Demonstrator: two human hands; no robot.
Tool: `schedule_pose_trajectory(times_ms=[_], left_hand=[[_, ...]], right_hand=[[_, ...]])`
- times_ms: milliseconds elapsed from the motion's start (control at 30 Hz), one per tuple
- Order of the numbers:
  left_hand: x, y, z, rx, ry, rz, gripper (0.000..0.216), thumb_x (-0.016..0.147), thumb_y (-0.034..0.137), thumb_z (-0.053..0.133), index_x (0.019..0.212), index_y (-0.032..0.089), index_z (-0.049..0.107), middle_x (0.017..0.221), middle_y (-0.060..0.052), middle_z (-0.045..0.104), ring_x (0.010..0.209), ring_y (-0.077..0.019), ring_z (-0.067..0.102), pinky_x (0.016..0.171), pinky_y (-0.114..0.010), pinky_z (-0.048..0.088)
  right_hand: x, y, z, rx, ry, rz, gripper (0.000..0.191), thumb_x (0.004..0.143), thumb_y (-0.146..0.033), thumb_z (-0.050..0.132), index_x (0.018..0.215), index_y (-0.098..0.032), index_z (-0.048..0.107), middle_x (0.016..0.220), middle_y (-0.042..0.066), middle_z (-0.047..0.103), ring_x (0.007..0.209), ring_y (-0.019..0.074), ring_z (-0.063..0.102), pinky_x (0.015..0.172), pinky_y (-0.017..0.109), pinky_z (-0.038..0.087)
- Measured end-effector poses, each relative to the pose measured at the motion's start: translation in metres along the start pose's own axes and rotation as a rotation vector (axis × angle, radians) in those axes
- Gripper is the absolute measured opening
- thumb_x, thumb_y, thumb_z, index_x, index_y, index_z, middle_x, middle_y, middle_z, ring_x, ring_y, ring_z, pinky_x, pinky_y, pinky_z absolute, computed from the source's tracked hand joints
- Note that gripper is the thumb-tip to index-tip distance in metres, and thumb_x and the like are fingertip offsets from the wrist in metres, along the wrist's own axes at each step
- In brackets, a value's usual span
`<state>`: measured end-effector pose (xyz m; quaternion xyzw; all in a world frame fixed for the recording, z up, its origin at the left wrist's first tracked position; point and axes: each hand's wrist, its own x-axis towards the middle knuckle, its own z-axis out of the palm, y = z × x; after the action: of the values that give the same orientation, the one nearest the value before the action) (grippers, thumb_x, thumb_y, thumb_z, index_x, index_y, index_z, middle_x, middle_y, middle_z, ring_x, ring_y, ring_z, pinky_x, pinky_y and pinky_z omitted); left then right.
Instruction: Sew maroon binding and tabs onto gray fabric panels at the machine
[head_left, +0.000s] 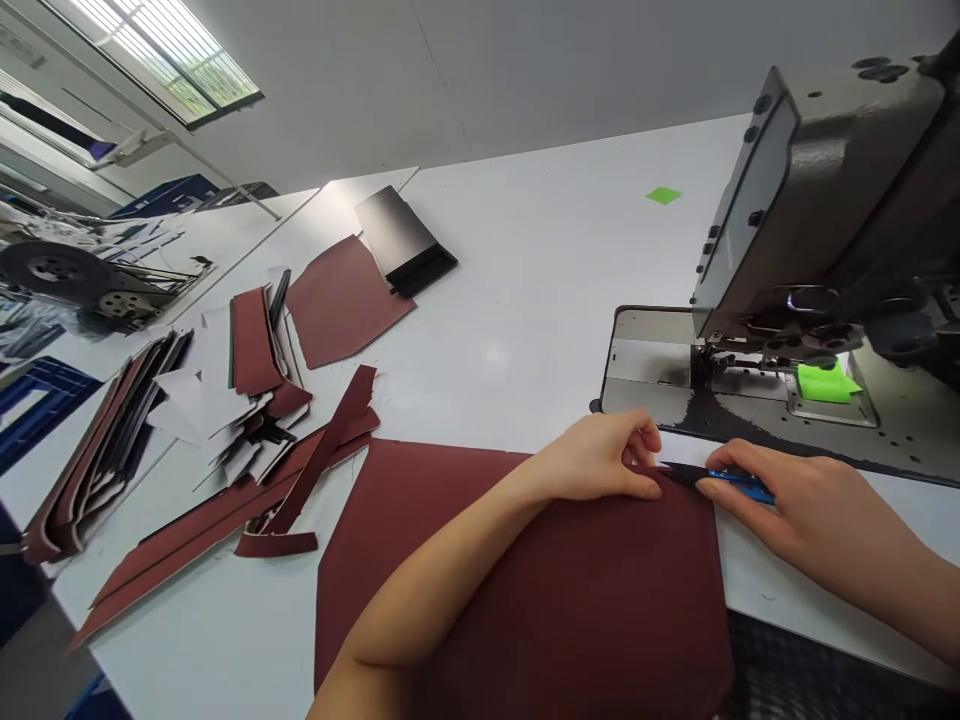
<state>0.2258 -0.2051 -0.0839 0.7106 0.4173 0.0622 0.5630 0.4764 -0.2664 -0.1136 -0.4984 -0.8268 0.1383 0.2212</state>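
Workroom with a ceiling window (165, 50) at far left, a long white table (525, 250) running across the view, and blue crates (45, 400) low on the left beyond the table edge. Second machine wheel (52, 270) at far left, partly blurred. Industrial sewing machine head (817, 210), grey, at right, above a metal machine bed (652, 370) with a bright green pad (829, 382) by the presser foot; one small green square (664, 195) lies on the table beyond it. Main item: large maroon panel (585, 600), flat on the table at the near edge, just left of the machine bed. Left hand (600, 460) rests on the panel's upper edge, thumb and fingers together, pinching that edge. Right hand (780, 500) comes in from the right, its grip closed around blue-handled snips (739, 485), whose black blades reach the same edge, touching or nearly touching the left fingers. Further left on the table: loose maroon strips (225, 520), white paper pieces (202, 380), a stack of maroon-and-black pieces (97, 460), a second maroon panel (345, 300), and a black panel (397, 235) touching its far corner
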Motion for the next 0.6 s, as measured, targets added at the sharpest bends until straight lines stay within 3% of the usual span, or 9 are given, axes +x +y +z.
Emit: schedule_pose_trajectory(times_ms=[133, 333, 433, 600], left_hand=[[0.001, -0.006, 0.001, -0.153, -0.021, -0.011, 0.039, 0.073, 0.023, 0.083, 0.099, 0.022, 0.054, 0.099, -0.002, 0.074, 0.080, -0.0137, 0.056, 0.078, -0.029, 0.046], [0.002, -0.009, -0.002, -0.334, -0.145, 0.088, 0.034, 0.080, 0.019, 0.074, 0.109, 0.021, 0.057, 0.118, -0.009, 0.074, 0.077, -0.0114, 0.057, 0.075, -0.028, 0.044], [0.004, -0.009, -0.004, -0.400, -0.251, 0.126, 0.038, 0.084, 0.018, 0.068, 0.120, 0.024, 0.058, 0.131, -0.008, 0.071, 0.082, -0.0124, 0.063, 0.076, -0.028, 0.046], [0.008, -0.010, -0.006, -0.396, -0.241, 0.119, 0.040, 0.079, 0.021, 0.074, 0.117, 0.026, 0.063, 0.130, -0.006, 0.073, 0.094, -0.0171, 0.066, 0.077, -0.029, 0.047]], right_hand=[[-0.001, -0.001, -0.001, 0.017, 0.040, -0.001, 0.040, 0.103, -0.059, 0.045, 0.093, -0.027, 0.067, 0.068, -0.005, 0.069, 0.045, 0.0137, 0.058, 0.043, 0.028, 0.039], [-0.027, 0.002, -0.011, 0.002, 0.215, 0.200, 0.040, 0.098, -0.064, 0.052, 0.098, -0.028, 0.068, 0.070, -0.003, 0.071, 0.042, 0.0158, 0.058, 0.039, 0.031, 0.040], [-0.051, 0.003, -0.002, -0.144, 0.247, 0.167, 0.039, 0.098, -0.063, 0.054, 0.104, -0.027, 0.068, 0.076, -0.002, 0.072, 0.046, 0.0156, 0.059, 0.045, 0.032, 0.040], [-0.065, 0.002, 0.013, -0.262, 0.254, 0.155, 0.035, 0.100, -0.057, 0.055, 0.108, -0.025, 0.068, 0.093, 0.001, 0.076, 0.058, 0.0148, 0.065, 0.052, 0.031, 0.041]])
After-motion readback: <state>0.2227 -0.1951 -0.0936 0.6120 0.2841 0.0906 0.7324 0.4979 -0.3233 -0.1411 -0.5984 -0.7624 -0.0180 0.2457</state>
